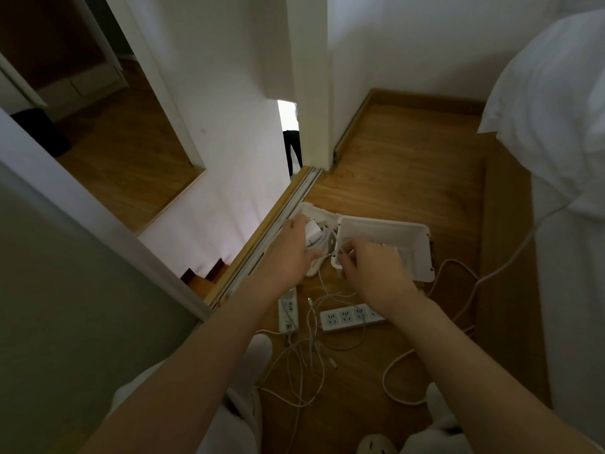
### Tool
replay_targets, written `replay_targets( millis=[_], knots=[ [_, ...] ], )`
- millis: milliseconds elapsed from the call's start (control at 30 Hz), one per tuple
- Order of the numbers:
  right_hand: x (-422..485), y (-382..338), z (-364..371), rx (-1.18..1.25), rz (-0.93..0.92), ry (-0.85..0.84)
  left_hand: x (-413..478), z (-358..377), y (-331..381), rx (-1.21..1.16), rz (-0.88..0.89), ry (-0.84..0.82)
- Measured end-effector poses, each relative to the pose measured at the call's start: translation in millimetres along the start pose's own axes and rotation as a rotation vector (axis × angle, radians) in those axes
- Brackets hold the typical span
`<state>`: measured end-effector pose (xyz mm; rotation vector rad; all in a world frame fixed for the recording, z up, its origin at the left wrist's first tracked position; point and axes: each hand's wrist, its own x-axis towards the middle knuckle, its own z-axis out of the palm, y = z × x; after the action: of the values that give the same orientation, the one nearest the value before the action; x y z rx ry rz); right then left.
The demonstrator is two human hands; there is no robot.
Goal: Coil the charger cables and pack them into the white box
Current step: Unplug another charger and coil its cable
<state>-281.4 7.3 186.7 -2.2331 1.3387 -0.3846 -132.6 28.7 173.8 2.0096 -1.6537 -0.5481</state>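
Tangled thin white charger cables [307,365] and a flat white plastic power strip [347,317] sprawl across the wooden plank floor [409,178]. Beyond them, the right hand [370,267] pinches one cable with curled fingertips at the rim of the open rectangular white plastic box [412,244], which sits on the floor. The left hand [291,253] reaches with its fingers together to a white charger brick [312,229] beside the box; I cannot tell whether it grips.

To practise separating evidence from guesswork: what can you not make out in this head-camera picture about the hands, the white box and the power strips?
All head view.
- white box, inside: partly covered by the right hand, blurred.
- left hand, grip: its back faces the camera, hiding the palm.
- right hand, hold: too small, blurred.
- short power strip, far end: under the left forearm.
- long power strip, right end: under the right forearm.
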Motion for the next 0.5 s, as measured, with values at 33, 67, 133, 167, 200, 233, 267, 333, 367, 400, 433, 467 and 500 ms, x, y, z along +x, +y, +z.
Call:
replay_targets(
  millis=[33,67,133,167,200,233,267,333,367,400,433,467,500],
  knots=[
    [-1.3,-2.3,3.3,-0.011,-0.008,-0.021,0.9,1.2,-0.3,-0.003,-0.030,0.019],
    [-3.0,-4.4,6.2,0.023,-0.007,-0.042,1.7,2.3,-0.2,-0.021,-0.053,0.030],
    [-6.4,-9.1,11.1,0.161,-0.005,-0.074,3.9,3.3,2.4,-0.114,-0.120,0.040],
    [-7.4,-12.1,12.7,0.225,-0.009,-0.074,5.3,2.2,4.2,-0.194,-0.171,0.040],
    [-8.4,-14.2,12.5,0.277,-0.004,-0.074,6.7,1.2,7.4,-0.293,-0.230,0.034],
    [-8.9,-16.0,12.1,0.326,0.013,-0.076,7.9,0.6,10.2,-0.404,-0.286,0.027],
    [-9.3,-18.4,11.7,0.375,0.038,-0.080,8.1,-0.4,12.9,-0.514,-0.331,0.024],
    [-10.1,-22.3,10.5,0.475,0.081,-0.084,8.6,-0.8,16.1,-0.659,-0.367,0.040],
    [-10.4,-23.4,9.5,0.505,0.090,-0.078,9.4,0.1,16.4,-0.699,-0.367,0.059],
    [-10.7,-23.7,9.3,0.512,0.088,-0.065,10.0,1.4,16.0,-0.731,-0.362,0.079],
    [-10.9,-24.2,8.7,0.505,0.082,-0.052,11.0,2.6,16.3,-0.756,-0.353,0.100],
    [-11.4,-24.8,8.4,0.489,0.072,-0.041,11.8,3.1,17.1,-0.770,-0.344,0.118],
    [-12.1,-26.0,7.8,0.475,0.056,-0.026,13.0,3.6,17.7,-0.783,-0.339,0.134]
  ],
)
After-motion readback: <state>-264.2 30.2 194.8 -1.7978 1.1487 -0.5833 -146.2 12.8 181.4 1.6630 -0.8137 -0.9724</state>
